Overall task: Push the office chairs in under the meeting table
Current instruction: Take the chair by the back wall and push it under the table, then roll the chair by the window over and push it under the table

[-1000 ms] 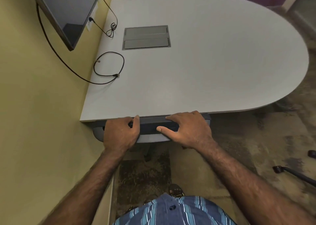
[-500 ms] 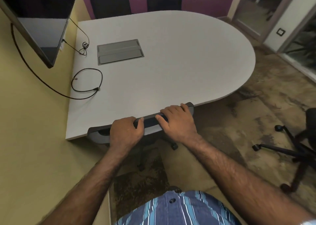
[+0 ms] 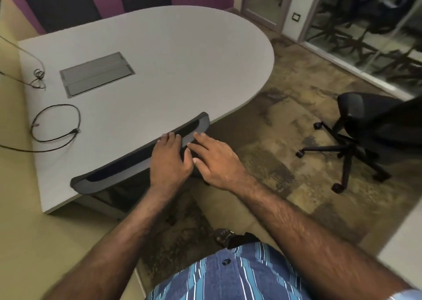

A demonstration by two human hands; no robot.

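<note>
Currently, one office chair (image 3: 127, 167) is seen tucked against the near straight edge of the meeting table (image 3: 159, 71); its grey-and-black backrest top lies along that edge, and its seat is hidden beneath the tabletop. The left hand (image 3: 170, 162) is placed on the backrest top, fingers bent over the rim toward the table; a grip on the rim is indicated. The right hand (image 3: 214, 160) is noted just beside the left, almost touching it, fingers extended and spread loosely, nothing grasped; whether its fingertips rest on the backrest cannot be told.

A second office chair (image 3: 365, 126), black, is recorded well apart from the table, off to the right on the patterned carpet (image 3: 285, 162), with its five-star castor base fully visible and its seat turned toward the table's rounded end.

On the tabletop a closed grey cable hatch (image 3: 97, 73) is set near the left side. A looped black cable (image 3: 57, 126) lies nearer the left edge, and a smaller coiled cable (image 3: 38, 79) is seen by the yellow wall (image 3: 13, 185). A blue striped shirt (image 3: 228, 277) fills the bottom of the view. Stacked chair bases are visible behind glass (image 3: 365, 25) at upper right.
</note>
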